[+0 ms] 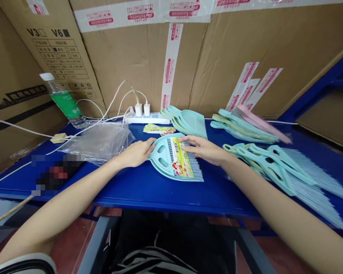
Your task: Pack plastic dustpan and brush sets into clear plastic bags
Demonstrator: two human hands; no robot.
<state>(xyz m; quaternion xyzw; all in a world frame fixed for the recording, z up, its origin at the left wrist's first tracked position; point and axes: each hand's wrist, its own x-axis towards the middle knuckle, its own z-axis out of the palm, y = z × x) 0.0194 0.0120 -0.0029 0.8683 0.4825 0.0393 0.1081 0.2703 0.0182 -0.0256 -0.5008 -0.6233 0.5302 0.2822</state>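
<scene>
Your view is bright; clear plastic bags [101,140] glint at left, pixelation masks a lower-left patch, and the pink dustpan [265,122] blurs at right.

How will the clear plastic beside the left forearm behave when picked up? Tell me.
The clear plastic will probably be floppy, since it lies flat and wrinkled. It is likely light for its size, as it looks thin and see-through. Its glossy sheen suggests it may be slippery.

Passable near strip of blue table [160,193], barrier of brushes [308,199] rightward.
</scene>
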